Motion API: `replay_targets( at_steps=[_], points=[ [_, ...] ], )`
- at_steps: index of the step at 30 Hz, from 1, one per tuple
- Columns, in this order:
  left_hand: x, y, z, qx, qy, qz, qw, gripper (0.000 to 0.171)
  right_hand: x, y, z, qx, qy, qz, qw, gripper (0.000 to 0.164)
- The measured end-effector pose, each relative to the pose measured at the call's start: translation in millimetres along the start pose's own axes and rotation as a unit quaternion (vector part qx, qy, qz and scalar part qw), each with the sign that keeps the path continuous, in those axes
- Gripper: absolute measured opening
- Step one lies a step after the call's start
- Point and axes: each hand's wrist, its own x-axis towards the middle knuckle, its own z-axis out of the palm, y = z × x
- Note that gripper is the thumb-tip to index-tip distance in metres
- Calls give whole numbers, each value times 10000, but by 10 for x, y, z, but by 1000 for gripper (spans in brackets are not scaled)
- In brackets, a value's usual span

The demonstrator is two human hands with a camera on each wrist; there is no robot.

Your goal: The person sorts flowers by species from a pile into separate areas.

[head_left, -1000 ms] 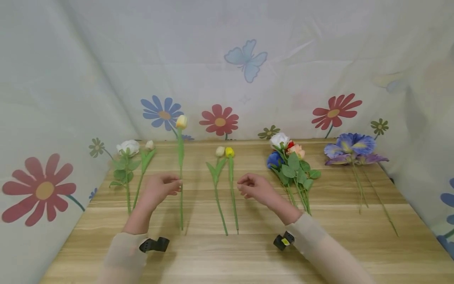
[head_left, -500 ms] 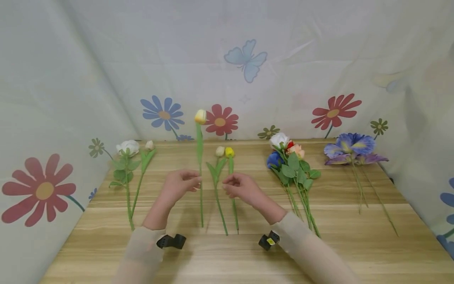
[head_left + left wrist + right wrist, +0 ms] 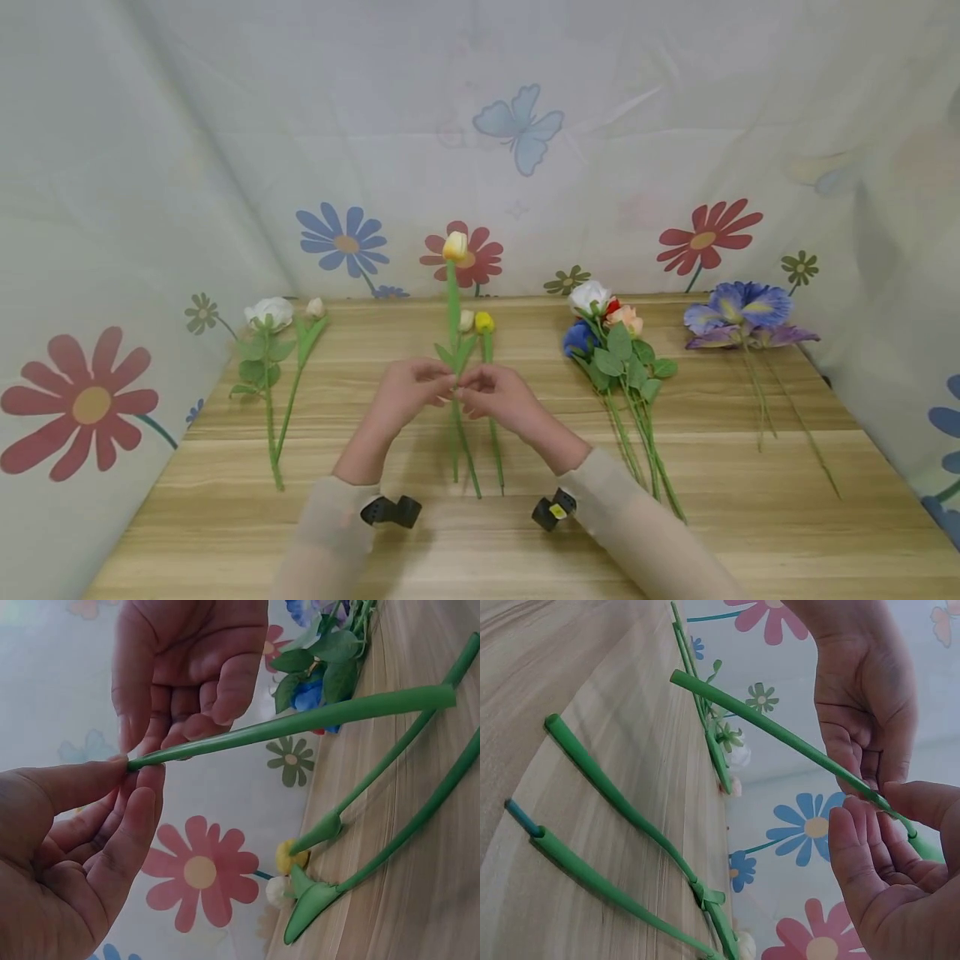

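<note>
A pale yellow tulip (image 3: 454, 247) stands upright in front of me, lifted over the table. My left hand (image 3: 408, 390) pinches its green stem (image 3: 300, 723) between thumb and fingers. From the other side my right hand (image 3: 504, 397) meets it, thumb and fingertips closing on the same stem, as the right wrist view shows. The stem's lower end (image 3: 686, 680) hangs free below both hands. Behind and under them lie a cream tulip (image 3: 467, 321) and a yellow tulip (image 3: 484, 322), side by side, partly covered by the hands in the head view.
On the left of the wooden table (image 3: 480, 550) lie a white rose (image 3: 270, 313) and a small cream tulip (image 3: 316, 308). To the right is a bunch of roses (image 3: 621, 340) in several colours, then purple-blue irises (image 3: 742, 306). A printed curtain (image 3: 420, 108) encloses the table.
My left hand has carried the upright tulip rightward to the middle. The right hand has moved left and now pinches its stem too. The flowers lying on the table stay in place.
</note>
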Motion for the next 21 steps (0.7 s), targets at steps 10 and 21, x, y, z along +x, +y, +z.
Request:
replay_targets(
  at_steps=[10, 21],
  points=[
    [10, 5, 50, 45, 26, 35, 10000, 34, 4, 22, 11, 14, 69, -25, 10000, 29],
    [30, -43, 55, 164, -124, 70, 9998, 33, 31, 81, -1, -123, 80, -85, 9999, 25]
  ],
)
